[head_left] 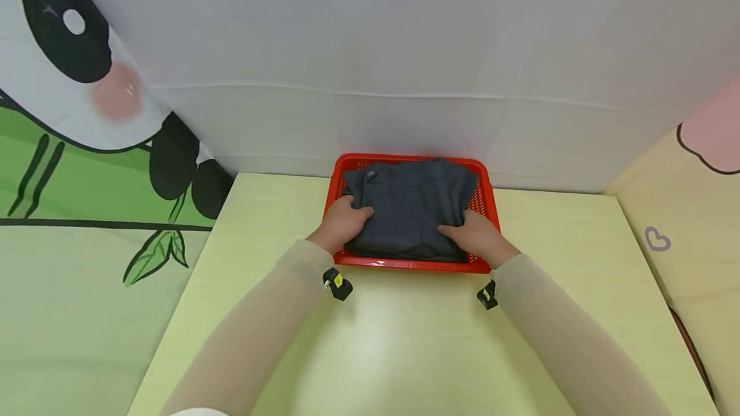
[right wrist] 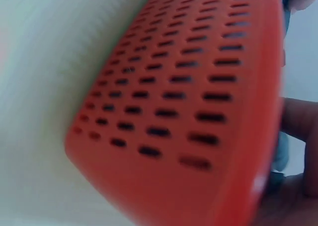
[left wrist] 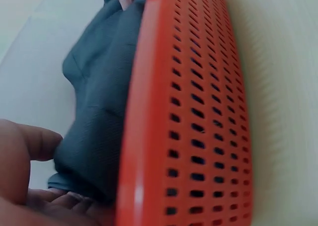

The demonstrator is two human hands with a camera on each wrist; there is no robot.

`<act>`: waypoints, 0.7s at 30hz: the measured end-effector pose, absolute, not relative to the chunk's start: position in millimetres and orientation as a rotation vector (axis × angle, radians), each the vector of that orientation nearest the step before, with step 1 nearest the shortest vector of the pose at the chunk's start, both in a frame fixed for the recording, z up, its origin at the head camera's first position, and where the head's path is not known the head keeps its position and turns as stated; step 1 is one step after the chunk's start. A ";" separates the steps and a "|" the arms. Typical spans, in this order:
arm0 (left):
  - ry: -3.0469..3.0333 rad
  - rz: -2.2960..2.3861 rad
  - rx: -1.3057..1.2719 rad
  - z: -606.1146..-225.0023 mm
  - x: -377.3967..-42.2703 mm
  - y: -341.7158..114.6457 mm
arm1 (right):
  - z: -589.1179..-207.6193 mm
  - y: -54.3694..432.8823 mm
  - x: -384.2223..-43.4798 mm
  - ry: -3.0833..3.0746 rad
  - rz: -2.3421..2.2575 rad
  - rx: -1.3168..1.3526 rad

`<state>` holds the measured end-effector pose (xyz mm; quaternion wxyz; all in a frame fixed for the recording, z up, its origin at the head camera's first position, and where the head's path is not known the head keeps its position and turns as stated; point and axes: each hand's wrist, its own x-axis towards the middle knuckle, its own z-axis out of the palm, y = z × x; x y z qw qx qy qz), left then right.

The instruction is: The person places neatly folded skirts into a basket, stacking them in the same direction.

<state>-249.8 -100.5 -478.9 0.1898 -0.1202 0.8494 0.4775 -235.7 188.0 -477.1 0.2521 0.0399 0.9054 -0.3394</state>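
Note:
A pair of folded dark grey trousers (head_left: 410, 210), with a button near the upper left corner, lies in a red plastic basket (head_left: 405, 265). My left hand (head_left: 343, 222) grips the left side of the cloth, its thumb on top. On the opposite side my right hand (head_left: 481, 235) holds the trousers the same way, thumb above. The left wrist view shows the fingers tucked under the edge of the cloth (left wrist: 94, 141), just inside the basket rim (left wrist: 141, 87). In the right wrist view the basket wall (right wrist: 174, 87) hides most of the trousers and part of the hand.
The basket stands on a pale yellow-green table (head_left: 376, 339), close to a white cloth backdrop (head_left: 405, 50) behind it. A printed cartoon panel (head_left: 87, 178) borders the left side. Another panel with a small heart (head_left: 658, 239) borders the right.

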 end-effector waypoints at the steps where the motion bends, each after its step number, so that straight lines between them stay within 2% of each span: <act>1: 2.402 1.330 -0.327 -476.1 -249.0 -101.5 | -474.5 189.7 -235.1 2.469 -0.904 0.096; 11: 2.425 1.381 -0.286 -458.4 -240.4 -121.3 | -455.1 202.1 -223.8 2.526 -0.874 0.023; 16: 2.572 1.300 -0.137 -446.0 -221.9 -130.0 | -449.4 209.2 -207.2 2.575 -0.944 0.029; 21: 2.795 1.112 0.093 -439.0 -192.9 -140.8 | -445.3 221.9 -183.5 2.730 -1.082 -0.071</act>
